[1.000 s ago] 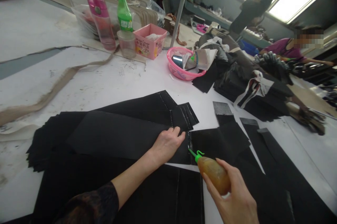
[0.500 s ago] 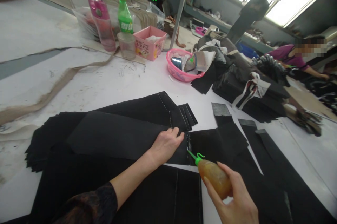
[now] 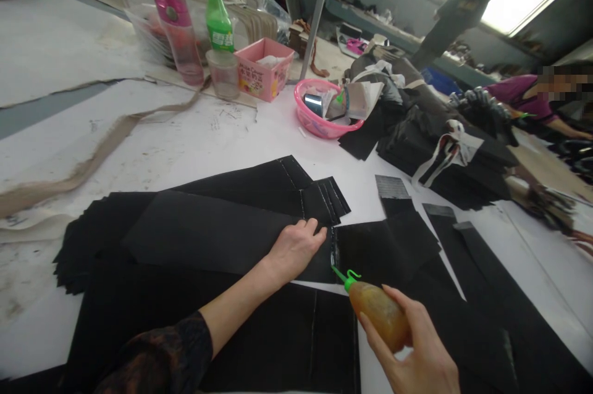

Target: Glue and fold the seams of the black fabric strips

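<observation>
The nozzle [image 3: 340,273] has crept nearer the wearer along the glossy line [image 3: 332,246], its amber bottle [image 3: 376,312] clasped in the right hand [image 3: 424,347] and slanting forward-left, while the separate left hand [image 3: 294,251] rests, ungripping, on the black panel [image 3: 222,233] just left.

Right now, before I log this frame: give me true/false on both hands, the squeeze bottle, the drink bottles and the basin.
1. The right hand holds an amber squeeze bottle with a green nozzle. True.
2. The left hand is lifted clear of the material. False: the left hand rests on a flat black sheet.
3. The green plastic bottle with a yellow cap lies on its side. False: it stands upright.
4. The clear drinking bottle with a pink lid is left of it in view. True.
5. The round pink plastic basin is empty. False: several items sit inside.
</observation>
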`<move>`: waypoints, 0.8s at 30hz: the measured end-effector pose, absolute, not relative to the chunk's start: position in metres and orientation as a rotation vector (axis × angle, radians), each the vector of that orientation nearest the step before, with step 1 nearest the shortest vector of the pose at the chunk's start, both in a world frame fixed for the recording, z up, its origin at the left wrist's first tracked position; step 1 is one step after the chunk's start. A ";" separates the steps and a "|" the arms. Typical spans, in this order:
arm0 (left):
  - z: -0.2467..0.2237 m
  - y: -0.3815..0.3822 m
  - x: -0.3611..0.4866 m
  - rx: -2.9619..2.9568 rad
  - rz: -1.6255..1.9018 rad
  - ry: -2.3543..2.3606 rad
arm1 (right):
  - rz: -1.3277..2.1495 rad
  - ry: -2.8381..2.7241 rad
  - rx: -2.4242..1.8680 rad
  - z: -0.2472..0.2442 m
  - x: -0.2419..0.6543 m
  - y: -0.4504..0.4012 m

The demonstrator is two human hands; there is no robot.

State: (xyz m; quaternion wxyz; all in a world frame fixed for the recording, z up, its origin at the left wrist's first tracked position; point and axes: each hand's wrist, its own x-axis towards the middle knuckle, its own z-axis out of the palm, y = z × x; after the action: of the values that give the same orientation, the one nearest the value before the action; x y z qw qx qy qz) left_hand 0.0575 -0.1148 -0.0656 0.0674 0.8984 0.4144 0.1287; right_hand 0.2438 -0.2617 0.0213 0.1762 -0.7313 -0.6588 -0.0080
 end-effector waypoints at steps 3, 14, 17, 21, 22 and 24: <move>-0.066 -0.115 0.058 2.704 0.384 1.253 | -0.027 -1.920 -2.052 0.023 0.248 -0.271; -0.065 -0.116 0.057 2.708 0.385 1.250 | 0.005 -1.959 -2.024 0.027 0.251 -0.282; -0.066 -0.116 0.057 2.710 0.386 1.247 | -0.001 -1.957 -2.010 0.024 0.251 -0.282; -0.066 -0.116 0.057 2.713 0.388 1.249 | 0.032 -1.953 -1.995 0.022 0.250 -0.283; -0.066 -0.116 0.057 2.712 0.387 1.252 | 0.044 -1.956 -1.992 0.022 0.250 -0.283; -0.066 -0.116 0.057 2.708 0.384 1.258 | 0.056 -1.947 -2.001 0.022 0.251 -0.283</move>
State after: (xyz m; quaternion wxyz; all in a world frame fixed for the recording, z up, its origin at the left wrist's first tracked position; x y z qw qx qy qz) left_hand 0.0571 -0.1161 -0.0661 0.0656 0.8976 0.4169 0.1271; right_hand 0.2507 -0.2834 0.0225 0.1737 -0.7056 -0.6867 0.0196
